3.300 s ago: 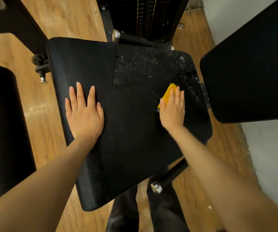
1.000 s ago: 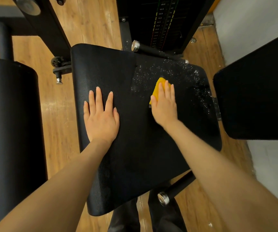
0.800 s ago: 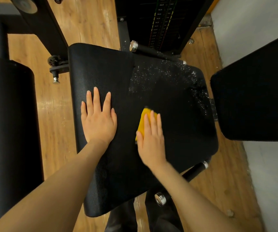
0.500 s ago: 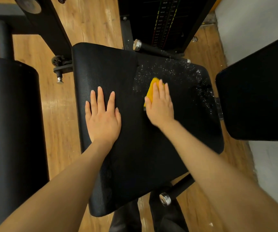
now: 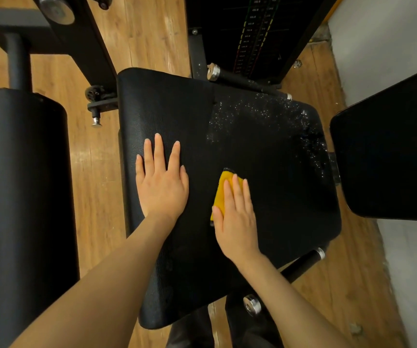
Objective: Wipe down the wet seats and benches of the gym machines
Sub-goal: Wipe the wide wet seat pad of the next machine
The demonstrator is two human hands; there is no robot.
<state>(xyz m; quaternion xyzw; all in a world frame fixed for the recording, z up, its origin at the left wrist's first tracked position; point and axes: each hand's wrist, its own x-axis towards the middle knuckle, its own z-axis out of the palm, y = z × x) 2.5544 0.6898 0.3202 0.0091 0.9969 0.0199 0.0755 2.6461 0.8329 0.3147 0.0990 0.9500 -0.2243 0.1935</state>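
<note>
Black vinyl fills most of what I see: the seat (image 5: 227, 151) of the machine, a broad pad whose long axis runs from its near narrow end by my legs out toward the weight stack (image 5: 252, 33) beyond its far edge. Wooden floor (image 5: 97, 172) shows along the seat's left side, between it and a big black roller pad (image 5: 19, 197). Off the seat's right edge another black pad (image 5: 390, 156) stands close, with only a thin gap there. Water droplets (image 5: 265, 114) speckle the seat's far right quarter and trail down its right edge; the left half and the near part look dull and without drops.

My left hand (image 5: 162, 182) lies flat on the seat's left half, fingers straight and a little spread, pointing toward the far edge, holding nothing. My right hand (image 5: 237, 217) sits just right of it, near the seat's middle, flat with fingers straight and together, pressing down on a yellow sponge (image 5: 221, 194). The sponge's long axis runs near to far, roughly along the seat's own, and its far end pokes out past my fingertips. Open black surface stretches from the sponge toward the droplets at the far right corner. Two chrome-capped bars (image 5: 252, 305) stick out beneath the seat's near right corner.
</note>
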